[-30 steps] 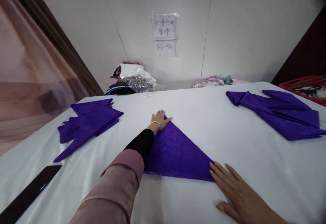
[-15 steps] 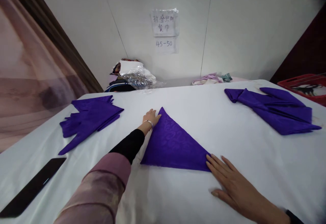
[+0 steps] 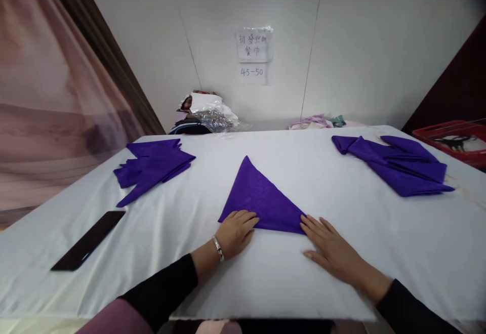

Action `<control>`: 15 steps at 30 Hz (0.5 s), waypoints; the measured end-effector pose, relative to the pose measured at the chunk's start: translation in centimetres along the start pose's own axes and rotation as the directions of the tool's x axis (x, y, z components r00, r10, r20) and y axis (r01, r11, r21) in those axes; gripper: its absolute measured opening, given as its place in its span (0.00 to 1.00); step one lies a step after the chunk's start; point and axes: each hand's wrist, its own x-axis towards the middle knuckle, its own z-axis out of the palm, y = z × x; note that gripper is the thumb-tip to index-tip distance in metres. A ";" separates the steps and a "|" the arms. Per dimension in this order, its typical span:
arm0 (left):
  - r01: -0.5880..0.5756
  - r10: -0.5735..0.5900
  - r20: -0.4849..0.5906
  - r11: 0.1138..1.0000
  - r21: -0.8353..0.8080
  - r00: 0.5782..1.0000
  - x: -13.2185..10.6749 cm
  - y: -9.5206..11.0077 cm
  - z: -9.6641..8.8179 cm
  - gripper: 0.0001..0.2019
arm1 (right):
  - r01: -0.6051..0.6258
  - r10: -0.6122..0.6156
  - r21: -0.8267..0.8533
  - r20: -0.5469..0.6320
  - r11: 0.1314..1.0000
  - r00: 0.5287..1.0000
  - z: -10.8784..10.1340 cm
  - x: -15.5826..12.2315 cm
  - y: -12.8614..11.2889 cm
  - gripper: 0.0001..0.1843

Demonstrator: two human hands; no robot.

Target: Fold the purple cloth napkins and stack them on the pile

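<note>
A purple cloth napkin [image 3: 266, 197], folded to a triangle, lies flat on the white-covered table, its point facing the wall. My left hand [image 3: 236, 230], with a silver bracelet at the wrist, rests on the napkin's near edge, left of the middle. Its fingers lie over the cloth, holding nothing. At the right corner, my right hand [image 3: 334, 248] lies flat with the fingertips touching the fabric. The thumb of that hand is spread apart on the tablecloth.
Folded purple napkins lie in a pile [image 3: 152, 164] on the left and another group [image 3: 398, 164] on the right. A dark phone [image 3: 89, 240] is at left. Wrapped fabrics [image 3: 208, 114] and a red basket [image 3: 451, 136] stand at the back. Handwritten signs [image 3: 253, 50] hang on the wall.
My left hand has come back from the napkin's far point to its near edge. My right hand stays at the right corner. The camera view has shifted a little.
</note>
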 end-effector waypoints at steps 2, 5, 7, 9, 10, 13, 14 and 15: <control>0.049 -0.050 0.019 0.998 0.049 0.999 0.2 0.3 0.2 0.24 | -0.007 0.007 0.014 -0.006 1.000 1.000 -0.1 0.1 0.0 0.32; 0.073 -0.078 0.052 0.993 0.091 0.996 1.4 1.1 0.4 0.29 | -0.008 0.009 0.019 -0.022 1.000 1.000 -0.3 0.2 -0.2 0.31; 0.068 -0.072 0.049 0.994 0.080 0.996 2.4 1.9 0.6 0.28 | -0.010 0.010 0.010 -0.030 1.000 0.999 -0.5 0.3 -0.3 0.31; 0.070 -0.072 0.030 0.996 0.060 0.997 3.4 2.8 1.0 0.26 | -0.013 0.013 0.003 -0.032 1.000 0.999 -0.7 0.3 -0.4 0.31; 0.078 -0.079 0.020 0.996 0.052 0.997 3.9 3.2 1.2 0.24 | -0.015 0.015 0.002 -0.031 1.000 0.999 -0.8 0.4 -0.5 0.32; 0.090 -0.091 0.005 0.995 0.032 0.996 5.1 4.4 1.9 0.19 | -0.034 0.034 0.008 -0.026 0.999 0.999 -1.1 0.4 -0.7 0.32; 0.094 -0.094 0.003 0.995 0.022 0.996 5.4 4.7 2.0 0.17 | -0.040 0.040 0.014 -0.025 0.999 0.999 -1.2 0.5 -0.8 0.32; 0.099 -0.099 0.000 0.995 0.010 0.995 5.6 4.9 2.1 0.16 | -0.043 0.044 0.018 -0.026 0.999 0.999 -1.3 0.5 -0.9 0.31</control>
